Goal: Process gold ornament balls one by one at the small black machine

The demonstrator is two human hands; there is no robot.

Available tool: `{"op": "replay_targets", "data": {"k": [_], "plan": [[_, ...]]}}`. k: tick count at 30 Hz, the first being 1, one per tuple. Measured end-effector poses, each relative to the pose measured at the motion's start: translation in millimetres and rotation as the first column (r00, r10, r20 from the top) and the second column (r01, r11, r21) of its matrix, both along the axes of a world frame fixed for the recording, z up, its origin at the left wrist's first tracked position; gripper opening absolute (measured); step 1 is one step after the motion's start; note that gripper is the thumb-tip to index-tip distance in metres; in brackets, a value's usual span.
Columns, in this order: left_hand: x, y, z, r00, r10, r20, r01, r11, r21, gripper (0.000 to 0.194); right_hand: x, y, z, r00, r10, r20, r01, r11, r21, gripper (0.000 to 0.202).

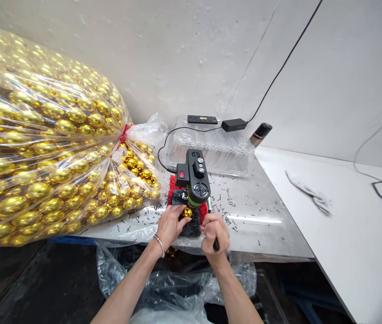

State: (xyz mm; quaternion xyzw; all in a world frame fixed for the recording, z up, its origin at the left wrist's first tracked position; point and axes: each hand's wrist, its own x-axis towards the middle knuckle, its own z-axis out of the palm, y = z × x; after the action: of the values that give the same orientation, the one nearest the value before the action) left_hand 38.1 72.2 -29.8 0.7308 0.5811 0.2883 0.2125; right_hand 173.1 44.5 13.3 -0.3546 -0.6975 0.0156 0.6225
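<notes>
A small black bench machine [195, 175] with fan grilles and a red switch stands at the front of the table. My left hand [171, 223] pinches a shiny gold ball [187, 212] between thumb and fingers, under the machine's head. On the machine's right side my right hand [215, 232] is wrapped round a lever handle [216, 245], whose dark end sticks out below the fist. Beneath the machine lie a black base [191, 227] and a red mat [171, 182].
At left a large clear bag [59, 171] bulges with gold balls. Behind the machine are a clear plastic box [207, 155], a power adapter [234, 124] and a dark cylinder [261, 134]. Black scraps litter the table [265, 234]. A plastic-lined opening [173, 281] is below the front edge.
</notes>
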Motion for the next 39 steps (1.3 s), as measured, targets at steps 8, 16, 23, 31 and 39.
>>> {"op": "replay_targets", "data": {"k": [8, 16, 23, 31, 39], "plan": [[-20.0, -51.1, -4.5, 0.838, 0.24, 0.491, -0.013, 0.907, -0.421, 0.049, -0.9, -6.1, 53.5, 0.999, 0.03, -0.028, -0.034, 0.985, -0.17, 0.025], [-18.7, -119.5, -68.3, 0.338, 0.898, 0.282, 0.25, 0.203, -0.947, 0.046, -0.7, -10.0, 30.8, 1.0, 0.031, -0.005, -0.031, 0.99, -0.14, 0.024], [-42.0, -119.1, -28.8, 0.202, 0.78, 0.593, 0.402, 0.486, -0.776, 0.044, -0.8, -9.1, 26.6, 1.0, 0.017, -0.019, -0.019, 0.993, -0.117, 0.025], [-48.7, -60.1, 14.1, 0.539, 0.443, 0.716, 0.115, 0.804, -0.584, 0.055, -0.4, -9.4, 32.5, 0.999, 0.033, -0.034, -0.037, 0.989, -0.146, 0.027], [-24.9, -17.2, 18.0, 0.539, 0.395, 0.744, 0.066, 0.861, -0.504, 0.055, 1.8, -6.0, 45.5, 0.999, 0.037, -0.026, -0.04, 0.99, -0.135, 0.027]]}}
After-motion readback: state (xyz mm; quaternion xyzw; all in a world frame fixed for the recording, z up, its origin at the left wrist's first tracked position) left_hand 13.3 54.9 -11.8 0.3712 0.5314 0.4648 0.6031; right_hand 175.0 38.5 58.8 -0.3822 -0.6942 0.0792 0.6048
